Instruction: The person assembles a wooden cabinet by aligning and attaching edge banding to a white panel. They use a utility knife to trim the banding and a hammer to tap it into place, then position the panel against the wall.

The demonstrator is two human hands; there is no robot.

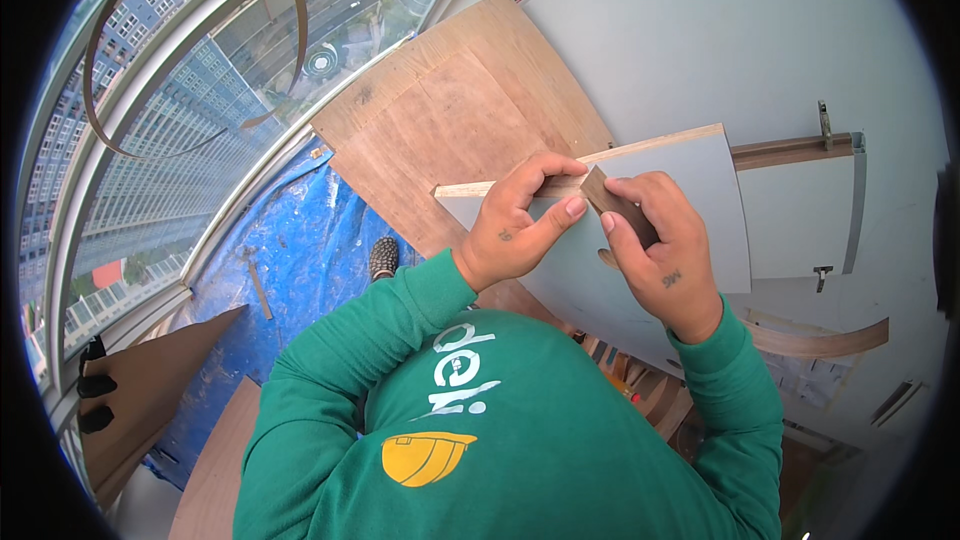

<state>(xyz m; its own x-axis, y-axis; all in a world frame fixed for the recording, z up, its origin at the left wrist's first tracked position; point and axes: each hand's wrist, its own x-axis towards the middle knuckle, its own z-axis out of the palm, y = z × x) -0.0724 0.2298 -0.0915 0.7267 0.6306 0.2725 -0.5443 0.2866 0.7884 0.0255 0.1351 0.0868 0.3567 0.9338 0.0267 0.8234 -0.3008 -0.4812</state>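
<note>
A white-faced board with a bare plywood edge stands on a slant in front of me. My left hand grips its upper edge, with the fingers over the edge and the thumb near the face. Between the thumb and fingers of my right hand is a dark brown wood-grain edging strip. The strip's far end meets the board's edge close to my left fingertips. My right palm hides part of the strip, and a curled brown piece shows below my fingers.
A plywood sheet lies behind the board. At left are a blue tarp, a window and hanging brown strip loops. A hinged white panel and a curved brown strip are right. A shoe shows below.
</note>
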